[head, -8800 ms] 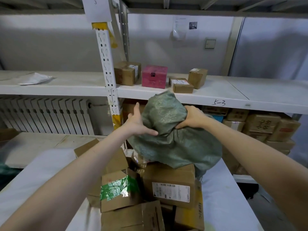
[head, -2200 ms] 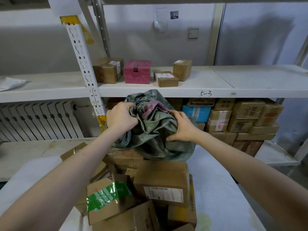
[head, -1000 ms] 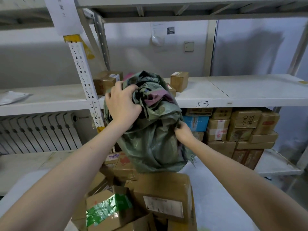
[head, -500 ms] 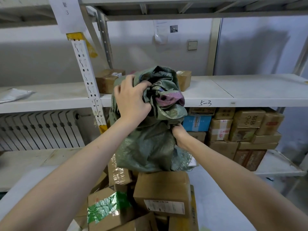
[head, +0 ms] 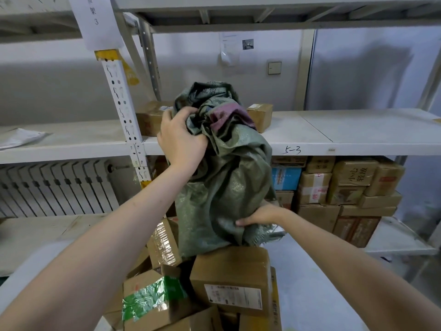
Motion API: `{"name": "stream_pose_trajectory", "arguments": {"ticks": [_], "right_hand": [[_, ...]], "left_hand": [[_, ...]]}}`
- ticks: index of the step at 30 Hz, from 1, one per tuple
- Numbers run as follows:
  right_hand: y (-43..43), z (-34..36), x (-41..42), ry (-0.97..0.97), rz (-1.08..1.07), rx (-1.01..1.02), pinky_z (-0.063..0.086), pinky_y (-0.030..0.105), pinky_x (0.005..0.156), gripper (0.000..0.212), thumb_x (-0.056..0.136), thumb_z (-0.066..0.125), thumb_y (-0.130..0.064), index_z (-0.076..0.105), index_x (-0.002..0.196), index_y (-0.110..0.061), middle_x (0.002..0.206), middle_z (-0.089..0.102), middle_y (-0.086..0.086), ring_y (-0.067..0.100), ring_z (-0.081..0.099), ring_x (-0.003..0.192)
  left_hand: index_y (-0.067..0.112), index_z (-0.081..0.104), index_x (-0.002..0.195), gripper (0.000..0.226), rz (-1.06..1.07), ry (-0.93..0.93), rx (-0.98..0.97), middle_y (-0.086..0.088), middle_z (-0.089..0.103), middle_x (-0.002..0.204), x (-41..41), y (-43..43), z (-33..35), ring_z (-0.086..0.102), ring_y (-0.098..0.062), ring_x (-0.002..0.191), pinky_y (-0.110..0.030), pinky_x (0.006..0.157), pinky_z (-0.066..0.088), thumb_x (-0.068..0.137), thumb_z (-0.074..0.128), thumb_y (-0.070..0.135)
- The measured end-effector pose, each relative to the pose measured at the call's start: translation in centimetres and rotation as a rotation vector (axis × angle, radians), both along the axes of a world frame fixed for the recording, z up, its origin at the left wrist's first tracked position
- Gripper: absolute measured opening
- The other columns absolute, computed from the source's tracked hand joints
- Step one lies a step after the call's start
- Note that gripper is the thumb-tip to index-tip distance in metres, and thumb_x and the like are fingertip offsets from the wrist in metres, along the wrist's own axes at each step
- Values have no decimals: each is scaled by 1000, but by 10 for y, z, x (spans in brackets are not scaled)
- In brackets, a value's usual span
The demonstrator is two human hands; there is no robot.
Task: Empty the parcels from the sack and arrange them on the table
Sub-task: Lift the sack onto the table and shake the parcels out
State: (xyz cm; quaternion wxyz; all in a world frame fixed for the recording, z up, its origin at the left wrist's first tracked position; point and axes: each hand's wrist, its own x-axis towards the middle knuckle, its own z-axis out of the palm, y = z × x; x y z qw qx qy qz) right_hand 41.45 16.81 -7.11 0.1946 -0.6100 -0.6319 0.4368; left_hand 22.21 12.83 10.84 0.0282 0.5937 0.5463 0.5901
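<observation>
Finding: in the last two seconds your left hand (head: pixel 181 139) has hauled the bunched upper end of the sack (head: pixel 229 187) from heap height to above the shelf line. Its fingers are clenched into the cloth. Your right hand (head: pixel 260 216) has dropped from the middle of the bundle to the frayed lower hem and grips it just over the heap. The sack now hangs long and limp, its lower edge touching the topmost box.

Judgement: emptying is at or near its end. You cannot see whether anything remains inside. Arranging is not begun: the parcels (head: pixel 164 240) lie jumbled at the near left of the surface (head: pixel 315 295), a labelled carton (head: pixel 233 280) uppermost and a green-taped box (head: pixel 152 299) to its left.

Surface: pale top, showing to the right of the heap.

Room: a metal shelf (head: pixel 346 132) runs across behind, hand-marked on its edge, with small boxes (head: pixel 260 115) on it. Stacked cartons (head: pixel 346 187) sit beneath at far right. A radiator (head: pixel 47 187) stands at far left. A paper sign (head: pixel 95 20) marked 3 hangs on the upright post (head: pixel 121 103).
</observation>
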Motion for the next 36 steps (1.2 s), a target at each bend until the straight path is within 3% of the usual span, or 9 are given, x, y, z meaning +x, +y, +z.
{"name": "stream_pose_trajectory", "arguments": {"ticks": [4, 8, 11, 14, 17, 21, 29, 34, 36], "right_hand": [[-1, 8, -9, 245, -154, 175, 43, 37, 103, 53, 91, 64, -33, 45, 137, -16, 135, 53, 7, 22, 52, 118], [3, 26, -17, 560, -306, 111, 51, 42, 92, 42, 101, 47, -23, 42, 141, -13, 131, 56, 15, 26, 58, 108], [6, 46, -15, 845, -570, 7, 50, 34, 66, 33, 104, 38, -27, 53, 125, -7, 96, 63, 12, 24, 60, 82], [15, 55, -12, 937, -596, -9, 53, 37, 75, 32, 103, 40, -28, 54, 122, -7, 104, 65, 12, 31, 63, 97], [14, 48, -23, 767, -520, -42, 50, 44, 94, 37, 100, 48, -32, 50, 129, -9, 121, 62, 14, 32, 59, 109], [8, 7, -8, 18, -309, 75, 37, 35, 108, 36, 101, 45, -21, 45, 135, -12, 136, 50, 10, 28, 48, 125], [12, -32, 16, -107, -273, 21, 39, 36, 106, 48, 96, 52, -35, 42, 137, -13, 137, 50, 10, 30, 47, 125], [26, -96, 66, -325, -516, 27, 40, 48, 106, 118, 47, 58, -81, 27, 146, -26, 144, 37, 11, 35, 39, 130], [9, -75, 63, -256, -447, 93, 44, 40, 103, 94, 62, 62, -73, 39, 140, -26, 142, 46, 9, 31, 48, 124]], "left_hand": [[30, 65, 110, 34, 12, 31, -27, -4, 48, 128, -3, 2, -8, 44, -29, 123, -38, 105, 26, 78, 69, 20], [29, 65, 113, 37, 69, 146, -74, -8, 46, 130, -16, 4, -21, 41, -32, 123, -43, 108, 26, 77, 67, 20], [30, 66, 108, 34, 106, 214, -54, -7, 48, 121, -25, 9, -28, 45, -33, 113, -46, 105, 31, 75, 69, 23], [29, 67, 109, 39, 146, 327, -13, -8, 49, 121, -28, 15, -29, 45, -31, 116, -45, 104, 30, 71, 72, 20], [26, 67, 114, 48, 184, 483, -27, -11, 48, 126, -27, 14, -35, 42, -32, 122, -46, 105, 26, 68, 73, 14], [28, 64, 120, 54, 191, 611, -141, -11, 45, 128, -21, 9, -50, 39, -30, 125, -45, 105, 23, 69, 72, 13], [31, 59, 125, 57, 162, 730, -209, -10, 41, 130, -9, 2, -66, 36, -30, 128, -44, 105, 22, 72, 70, 14], [32, 58, 125, 57, 109, 764, -201, -9, 40, 133, 11, 2, -72, 34, -30, 130, -43, 105, 21, 72, 69, 15], [32, 58, 125, 57, 110, 768, -185, -9, 41, 131, 18, 4, -71, 35, -30, 128, -43, 104, 22, 72, 69, 15]]}}
